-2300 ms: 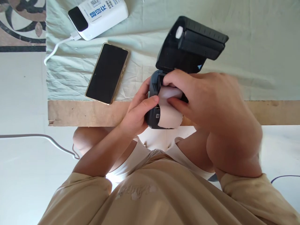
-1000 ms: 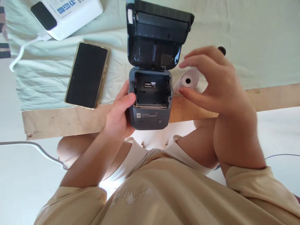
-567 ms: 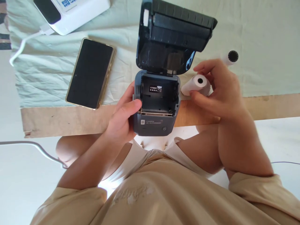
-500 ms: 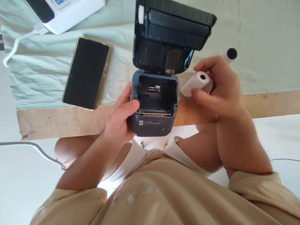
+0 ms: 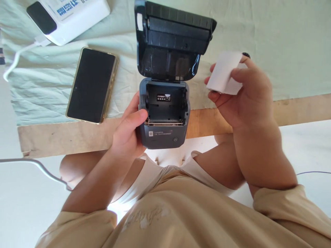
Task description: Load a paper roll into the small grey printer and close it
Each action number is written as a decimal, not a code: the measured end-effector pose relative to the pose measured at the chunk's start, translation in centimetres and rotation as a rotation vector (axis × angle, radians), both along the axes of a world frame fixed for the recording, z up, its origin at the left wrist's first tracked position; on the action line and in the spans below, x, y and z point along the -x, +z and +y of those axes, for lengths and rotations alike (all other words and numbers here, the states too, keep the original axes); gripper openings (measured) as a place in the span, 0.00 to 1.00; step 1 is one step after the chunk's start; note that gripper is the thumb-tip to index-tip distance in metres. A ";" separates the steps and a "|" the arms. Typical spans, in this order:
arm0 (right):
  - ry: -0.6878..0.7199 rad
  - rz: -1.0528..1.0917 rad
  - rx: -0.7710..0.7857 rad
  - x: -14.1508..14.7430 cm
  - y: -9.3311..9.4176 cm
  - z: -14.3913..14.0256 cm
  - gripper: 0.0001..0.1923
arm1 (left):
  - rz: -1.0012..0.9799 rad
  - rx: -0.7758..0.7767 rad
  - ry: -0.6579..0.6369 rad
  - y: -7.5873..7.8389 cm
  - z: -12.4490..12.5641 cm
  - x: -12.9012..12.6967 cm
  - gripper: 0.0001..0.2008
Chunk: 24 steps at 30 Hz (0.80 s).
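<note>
The small dark grey plastic label printer sits at the near edge of the bare wooden table edge, overhanging it toward the person's lap, with its hinged black lid swung fully up and back. Its paper compartment is bare inside, so by the look of it no roll is seated and the lid is not yet closed. The left hand is wrapped around the printer's left side, thumb hooked over the compartment rim. The right hand is raised just to the right of the printer, apart from it, with fingers closed on a white roll of paper, its flat side facing the camera. A small white sticker inside the compartment and a line of pale print beside a square logo on the printer's front are too small to read. Farther left on the pale green wrinkled cloth lies a black smartphone in a gold-edged case, screen dark, and beyond it a white power bank with large blue characters that I cannot make out, a white cable plugged into it.
</note>
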State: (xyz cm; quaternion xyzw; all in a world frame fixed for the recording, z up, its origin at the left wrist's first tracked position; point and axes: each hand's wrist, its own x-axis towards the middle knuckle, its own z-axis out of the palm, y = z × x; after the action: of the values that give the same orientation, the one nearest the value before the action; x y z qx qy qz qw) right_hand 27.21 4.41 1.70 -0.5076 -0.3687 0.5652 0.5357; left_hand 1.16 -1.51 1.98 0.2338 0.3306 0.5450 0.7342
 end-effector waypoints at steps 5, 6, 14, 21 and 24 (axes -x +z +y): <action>-0.034 -0.022 -0.071 0.4 1.7 -1.0 0.24 | 0.004 -0.004 0.007 0.1 0.0 -0.1 0.18; -0.053 -0.041 -0.120 0.9 2.3 -1.3 0.24 | 0.007 -0.005 0.009 0.1 0.1 -0.1 0.18; 0.090 -0.527 -0.746 5.1 4.6 -2.8 0.17 | 0.087 0.001 0.033 0.0 0.1 -0.4 0.19; 0.364 -0.850 -0.548 6.9 4.3 -1.9 0.15 | 0.131 0.077 0.068 0.3 -0.5 -0.8 0.19; 0.314 -0.921 -0.646 7.2 3.8 -2.2 0.08 | 0.151 0.110 0.075 0.6 -0.5 -0.7 0.19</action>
State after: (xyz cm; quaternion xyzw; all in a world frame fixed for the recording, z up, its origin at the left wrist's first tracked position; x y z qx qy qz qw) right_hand 20.01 2.18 5.50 -0.4513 -0.7881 0.2177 0.3575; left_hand 1.91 -2.02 2.61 0.2210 0.4231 0.5337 0.6981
